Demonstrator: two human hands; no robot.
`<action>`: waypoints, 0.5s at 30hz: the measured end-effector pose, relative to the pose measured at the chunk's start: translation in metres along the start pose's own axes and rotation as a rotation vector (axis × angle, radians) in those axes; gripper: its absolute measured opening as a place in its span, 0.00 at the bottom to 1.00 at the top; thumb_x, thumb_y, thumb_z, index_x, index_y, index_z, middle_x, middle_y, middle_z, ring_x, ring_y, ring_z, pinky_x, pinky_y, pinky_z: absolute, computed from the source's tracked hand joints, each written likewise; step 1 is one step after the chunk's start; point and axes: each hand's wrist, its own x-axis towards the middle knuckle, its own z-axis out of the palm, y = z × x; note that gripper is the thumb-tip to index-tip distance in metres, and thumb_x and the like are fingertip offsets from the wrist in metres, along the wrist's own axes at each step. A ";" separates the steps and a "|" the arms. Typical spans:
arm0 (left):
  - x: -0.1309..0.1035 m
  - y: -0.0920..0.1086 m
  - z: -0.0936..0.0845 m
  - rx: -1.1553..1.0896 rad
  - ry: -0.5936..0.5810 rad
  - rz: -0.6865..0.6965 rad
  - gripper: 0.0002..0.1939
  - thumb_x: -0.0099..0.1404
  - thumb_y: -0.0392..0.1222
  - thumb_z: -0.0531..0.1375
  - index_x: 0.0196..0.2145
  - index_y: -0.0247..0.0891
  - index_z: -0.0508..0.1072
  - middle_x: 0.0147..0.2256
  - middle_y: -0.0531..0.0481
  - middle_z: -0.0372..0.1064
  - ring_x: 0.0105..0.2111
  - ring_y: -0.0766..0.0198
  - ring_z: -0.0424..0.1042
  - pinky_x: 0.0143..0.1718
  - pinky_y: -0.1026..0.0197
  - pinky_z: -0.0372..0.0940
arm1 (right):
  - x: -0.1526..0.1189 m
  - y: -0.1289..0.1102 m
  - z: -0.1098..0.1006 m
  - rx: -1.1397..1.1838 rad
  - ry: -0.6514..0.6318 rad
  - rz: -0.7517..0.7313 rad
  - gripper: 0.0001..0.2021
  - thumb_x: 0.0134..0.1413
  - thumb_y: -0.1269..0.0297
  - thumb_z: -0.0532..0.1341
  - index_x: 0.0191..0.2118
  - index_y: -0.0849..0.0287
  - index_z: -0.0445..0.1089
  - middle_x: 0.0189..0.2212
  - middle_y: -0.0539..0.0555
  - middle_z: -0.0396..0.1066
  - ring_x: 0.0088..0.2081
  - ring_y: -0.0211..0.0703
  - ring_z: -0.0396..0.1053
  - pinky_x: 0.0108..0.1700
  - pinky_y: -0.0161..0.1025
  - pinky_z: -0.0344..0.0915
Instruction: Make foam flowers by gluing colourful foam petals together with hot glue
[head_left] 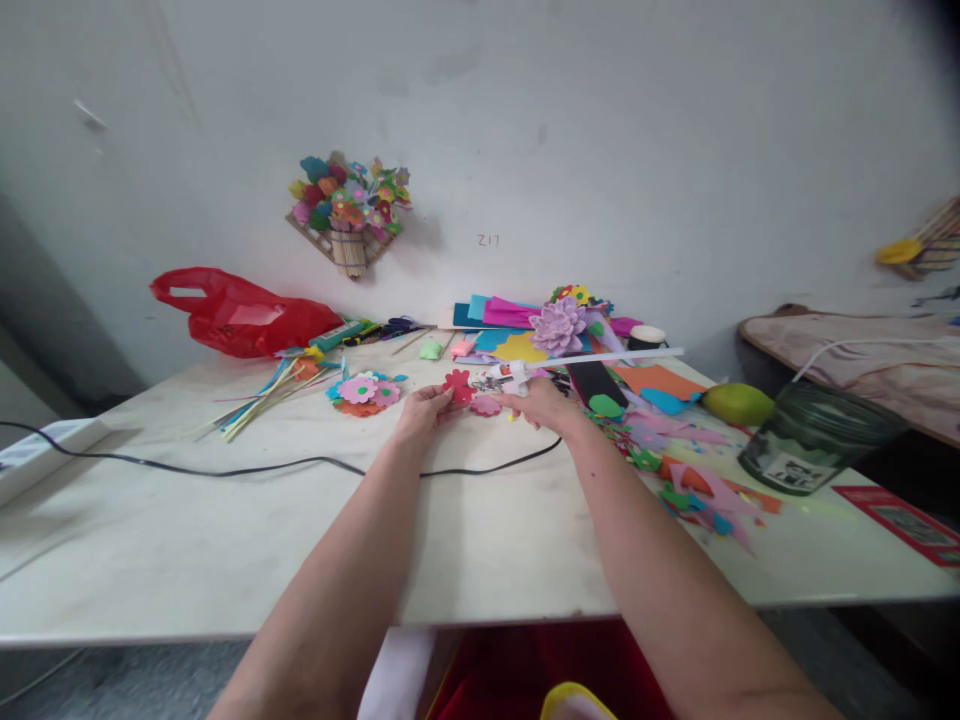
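Note:
My left hand (424,408) pinches a red paper flower (458,387) by its edge, above the middle of the table. In my right hand (550,404) is a white hot glue gun (504,377), with a long glue stick (607,357) sticking out of its back toward the right. The nozzle points left, right at the red flower; whether it touches cannot be made out. Just below lies a pink flower (486,405), partly covered. To the left sits a cluster of pink, blue and orange flowers (365,392).
A black cord (300,460) runs across the table from the power strip (45,455). Colourful scraps (697,490) and a dark green jar (806,440) stand at right. A red bag (240,315), coloured sheets (510,313) and paper strips (262,400) lie farther back.

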 end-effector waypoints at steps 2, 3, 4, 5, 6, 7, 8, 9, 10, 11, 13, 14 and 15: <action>-0.001 0.000 0.000 0.003 -0.002 -0.001 0.03 0.53 0.31 0.61 0.25 0.31 0.68 0.24 0.46 0.71 0.26 0.63 0.73 0.31 0.63 0.69 | -0.001 -0.001 0.000 -0.010 -0.003 0.008 0.20 0.42 0.47 0.60 0.28 0.63 0.67 0.14 0.48 0.61 0.12 0.29 0.54 0.15 0.29 0.52; -0.001 0.001 0.001 0.005 -0.003 0.000 0.03 0.53 0.31 0.60 0.25 0.31 0.68 0.24 0.46 0.71 0.26 0.63 0.73 0.30 0.63 0.69 | -0.001 -0.002 0.000 -0.012 -0.003 0.009 0.20 0.42 0.47 0.60 0.28 0.63 0.67 0.14 0.48 0.61 0.12 0.29 0.54 0.15 0.29 0.52; -0.001 0.001 0.001 0.008 -0.004 0.000 0.03 0.53 0.31 0.60 0.25 0.30 0.68 0.24 0.46 0.72 0.26 0.63 0.73 0.30 0.63 0.68 | -0.001 -0.002 0.000 -0.013 0.001 0.009 0.20 0.42 0.47 0.60 0.28 0.63 0.67 0.14 0.48 0.61 0.12 0.29 0.54 0.15 0.29 0.52; -0.001 0.001 0.001 0.010 -0.004 0.001 0.03 0.54 0.31 0.60 0.25 0.30 0.68 0.24 0.46 0.72 0.26 0.63 0.73 0.30 0.63 0.68 | -0.001 -0.002 0.000 -0.013 0.004 0.009 0.20 0.42 0.47 0.60 0.28 0.63 0.66 0.15 0.48 0.62 0.12 0.29 0.54 0.15 0.29 0.51; -0.002 0.001 0.001 0.013 -0.003 0.001 0.03 0.53 0.31 0.60 0.25 0.31 0.68 0.24 0.46 0.72 0.26 0.63 0.73 0.30 0.63 0.68 | 0.000 -0.001 0.000 -0.013 0.006 0.011 0.20 0.42 0.47 0.60 0.28 0.62 0.66 0.16 0.48 0.62 0.12 0.29 0.54 0.14 0.29 0.51; -0.002 0.001 0.001 0.016 -0.002 -0.001 0.03 0.53 0.32 0.60 0.25 0.31 0.68 0.24 0.46 0.72 0.26 0.63 0.73 0.31 0.63 0.68 | 0.000 -0.001 0.001 -0.012 0.008 0.014 0.20 0.42 0.47 0.60 0.28 0.62 0.66 0.16 0.48 0.63 0.12 0.29 0.54 0.14 0.29 0.51; -0.002 0.001 0.001 0.017 -0.001 -0.002 0.03 0.53 0.32 0.61 0.25 0.31 0.68 0.24 0.47 0.72 0.26 0.63 0.73 0.31 0.62 0.68 | 0.000 -0.001 0.001 -0.010 0.008 0.017 0.19 0.42 0.47 0.60 0.29 0.62 0.66 0.16 0.48 0.63 0.12 0.29 0.54 0.14 0.29 0.52; -0.002 0.001 0.001 0.016 -0.001 -0.002 0.04 0.53 0.32 0.61 0.25 0.31 0.68 0.24 0.47 0.72 0.26 0.62 0.73 0.31 0.62 0.68 | 0.000 -0.001 0.001 -0.011 0.008 0.018 0.19 0.42 0.48 0.60 0.29 0.62 0.66 0.16 0.48 0.63 0.13 0.29 0.54 0.14 0.29 0.52; -0.002 0.001 0.001 0.016 -0.002 -0.002 0.04 0.52 0.32 0.61 0.25 0.31 0.68 0.24 0.47 0.72 0.26 0.62 0.73 0.32 0.62 0.68 | 0.000 -0.001 0.002 -0.014 0.008 0.018 0.19 0.42 0.48 0.60 0.29 0.62 0.66 0.16 0.48 0.62 0.13 0.29 0.54 0.14 0.29 0.52; -0.002 0.001 0.001 0.015 -0.003 0.000 0.05 0.52 0.32 0.62 0.25 0.31 0.68 0.24 0.47 0.71 0.27 0.62 0.73 0.32 0.61 0.68 | 0.000 -0.001 0.002 -0.019 0.010 0.019 0.18 0.42 0.48 0.60 0.28 0.62 0.66 0.16 0.48 0.62 0.13 0.29 0.54 0.14 0.29 0.52; -0.002 0.002 0.001 0.018 -0.005 0.001 0.05 0.51 0.33 0.62 0.25 0.31 0.68 0.24 0.47 0.71 0.27 0.62 0.73 0.32 0.61 0.68 | 0.000 -0.002 0.002 -0.029 0.014 0.022 0.18 0.43 0.49 0.60 0.28 0.62 0.66 0.15 0.48 0.61 0.12 0.29 0.54 0.14 0.29 0.52; -0.002 0.002 0.001 0.020 -0.005 0.000 0.05 0.51 0.33 0.62 0.25 0.31 0.68 0.24 0.46 0.71 0.27 0.62 0.73 0.33 0.61 0.68 | 0.000 -0.002 0.002 -0.031 0.016 0.026 0.18 0.42 0.49 0.61 0.28 0.62 0.66 0.15 0.48 0.61 0.12 0.29 0.54 0.14 0.29 0.52; -0.002 0.002 0.001 0.022 -0.005 -0.001 0.05 0.51 0.33 0.62 0.26 0.30 0.68 0.24 0.46 0.72 0.27 0.62 0.73 0.33 0.61 0.68 | 0.001 -0.002 0.002 -0.031 0.014 0.029 0.18 0.42 0.48 0.61 0.28 0.61 0.66 0.15 0.48 0.61 0.12 0.29 0.54 0.14 0.29 0.52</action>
